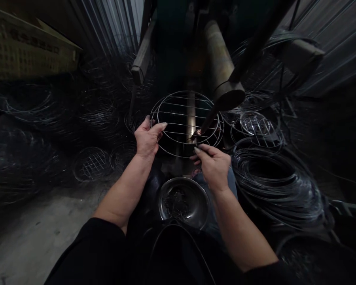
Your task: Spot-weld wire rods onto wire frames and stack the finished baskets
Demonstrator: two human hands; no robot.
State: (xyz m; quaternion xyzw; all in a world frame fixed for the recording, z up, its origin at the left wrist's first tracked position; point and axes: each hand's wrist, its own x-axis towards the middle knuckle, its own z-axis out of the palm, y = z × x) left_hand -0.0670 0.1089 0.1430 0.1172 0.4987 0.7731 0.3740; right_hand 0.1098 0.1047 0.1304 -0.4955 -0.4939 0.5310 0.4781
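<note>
A round wire rack [180,114] made of hoops and parallel rods lies between the arms of a machine. My left hand [148,134] grips its left rim, thumb on top and fingers beneath. At the near right rim, my right hand [212,162] is closed in a pinch; what sits between its fingertips is too small to make out. Just beyond those fingertips, a copper-coloured electrode tip [198,133] meets the rack above a metal bar [191,111]. Below my hands, a steel bowl [201,198] holds small, thin metal pieces.
A thick cylindrical machine arm [221,59] reaches in from above right. Coiled wire [273,182] is heaped on the right, near another wire grid [258,126]. Several stacked wire rings [97,111] and a round grid [91,164] lie left. A yellow crate [32,51] stands upper left.
</note>
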